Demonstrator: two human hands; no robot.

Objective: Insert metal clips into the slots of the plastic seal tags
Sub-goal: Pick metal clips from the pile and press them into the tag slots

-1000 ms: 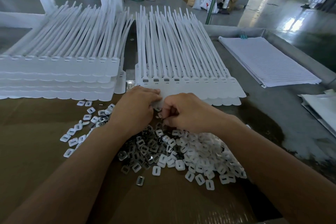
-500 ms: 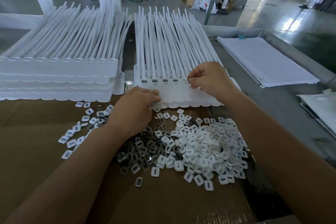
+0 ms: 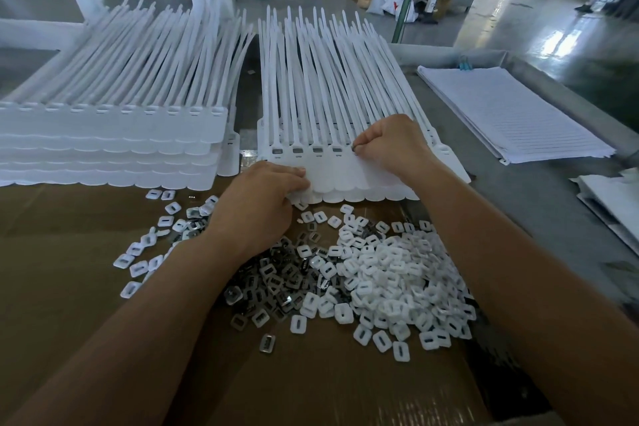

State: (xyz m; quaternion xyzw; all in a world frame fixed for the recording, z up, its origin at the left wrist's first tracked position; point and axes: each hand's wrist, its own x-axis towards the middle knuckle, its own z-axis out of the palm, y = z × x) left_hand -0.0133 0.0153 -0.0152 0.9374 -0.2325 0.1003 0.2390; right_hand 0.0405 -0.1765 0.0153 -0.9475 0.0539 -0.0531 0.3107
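A sheet of joined white plastic seal tags (image 3: 332,169) lies in front of me, long tails pointing away. Several slots on its left part hold metal clips (image 3: 297,150). My right hand (image 3: 390,145) pinches a small metal clip (image 3: 355,148) at the following slot. My left hand (image 3: 257,206) presses fingertips on the near edge of the sheet. A heap of loose metal clips (image 3: 276,280) and white plastic caps (image 3: 390,280) lies on brown cardboard (image 3: 69,322) below my hands.
A taller stack of white seal tag sheets (image 3: 114,138) stands at the left. A stack of white sheets (image 3: 511,114) lies at the right on the grey table (image 3: 539,204). A fan pole (image 3: 403,14) rises behind the table.
My right hand left the clip heap, rose to the row of slots and now holds a clip there. My left hand stayed on the sheet's near edge.
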